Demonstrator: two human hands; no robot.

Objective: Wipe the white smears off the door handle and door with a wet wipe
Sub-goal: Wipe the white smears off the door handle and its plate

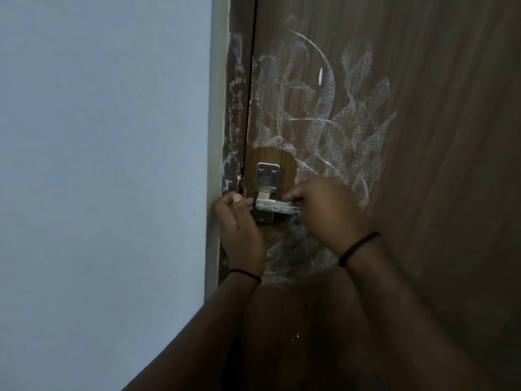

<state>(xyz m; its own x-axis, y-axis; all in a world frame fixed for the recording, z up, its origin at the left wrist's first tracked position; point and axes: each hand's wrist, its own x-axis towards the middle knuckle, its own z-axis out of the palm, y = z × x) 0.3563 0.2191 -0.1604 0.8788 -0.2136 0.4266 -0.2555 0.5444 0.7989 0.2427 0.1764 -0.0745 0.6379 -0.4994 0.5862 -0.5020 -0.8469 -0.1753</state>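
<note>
Door handle (275,207) runs level, left to right. Right hand (324,210) curls over its free end, possibly on a wipe; left hand (238,221), loosely curled, holds nothing visible beside the pivot.

door (423,136): brown wood-grain, closed against its frame | white smears (324,117): chalky swirls above, right of and below the handle, a clean patch around the plate's top | door handle (275,206): silver lever on a screwed rectangular plate, horizontal, white scribbles on the lever | wet wipe: cannot tell
</note>
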